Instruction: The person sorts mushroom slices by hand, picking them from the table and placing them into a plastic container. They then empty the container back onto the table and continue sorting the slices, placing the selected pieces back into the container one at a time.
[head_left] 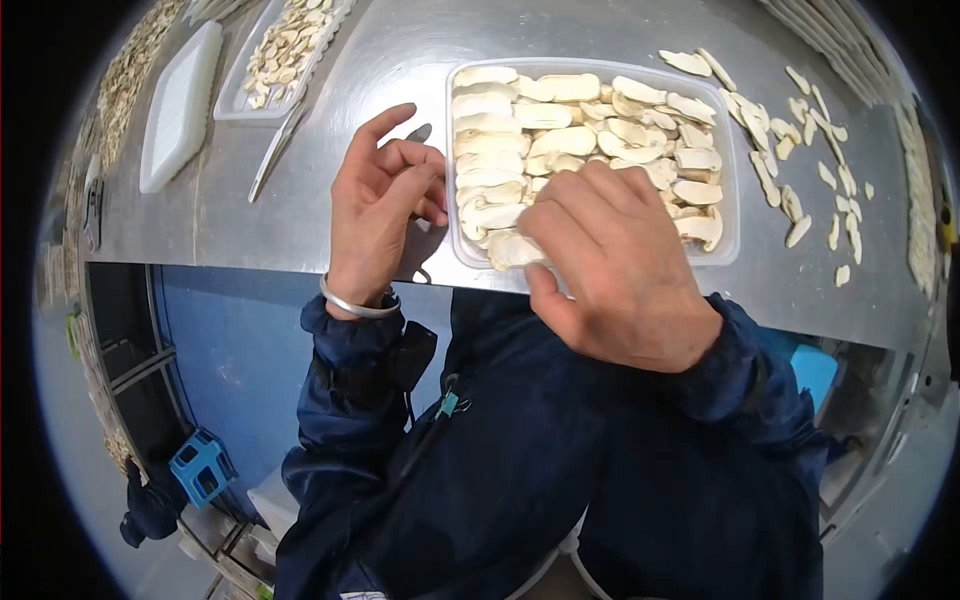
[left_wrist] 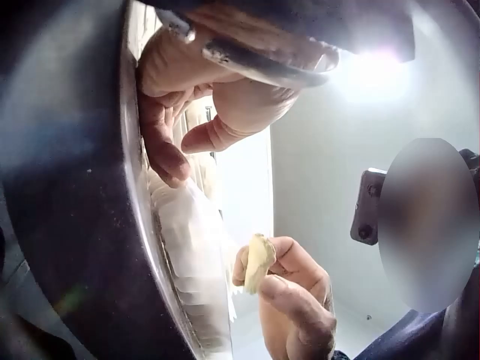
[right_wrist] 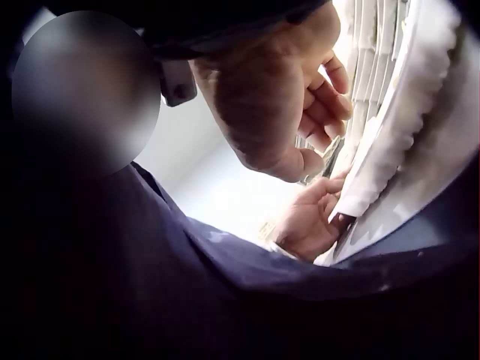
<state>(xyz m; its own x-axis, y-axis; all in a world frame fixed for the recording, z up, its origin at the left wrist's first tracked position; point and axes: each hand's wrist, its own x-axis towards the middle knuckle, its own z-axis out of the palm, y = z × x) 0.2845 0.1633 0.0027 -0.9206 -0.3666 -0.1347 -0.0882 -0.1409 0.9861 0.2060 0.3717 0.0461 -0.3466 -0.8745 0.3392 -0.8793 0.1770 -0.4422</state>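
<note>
A clear plastic tray (head_left: 735, 200) holds mushroom slices (head_left: 565, 87) laid in overlapping rows. Over its near edge, my right hand (head_left: 615, 265) pinches a pale mushroom slice (head_left: 513, 250) between thumb and fingers. The left wrist view shows this held slice (left_wrist: 259, 262) from below, in the right hand's fingertips (left_wrist: 279, 291). My left hand (head_left: 382, 200), with a metal bangle at its wrist, is at the tray's left side. Its fingers are loosely bent with nothing between them, and the fingertips are right by the tray wall.
Loose mushroom slices (head_left: 790, 205) lie scattered on the metal table (head_left: 300, 215) right of the tray. A knife (head_left: 277, 152), a white tray (head_left: 182, 108) and a tray of smaller pieces (head_left: 290, 50) are at the left. A blue stool (head_left: 203, 467) stands below.
</note>
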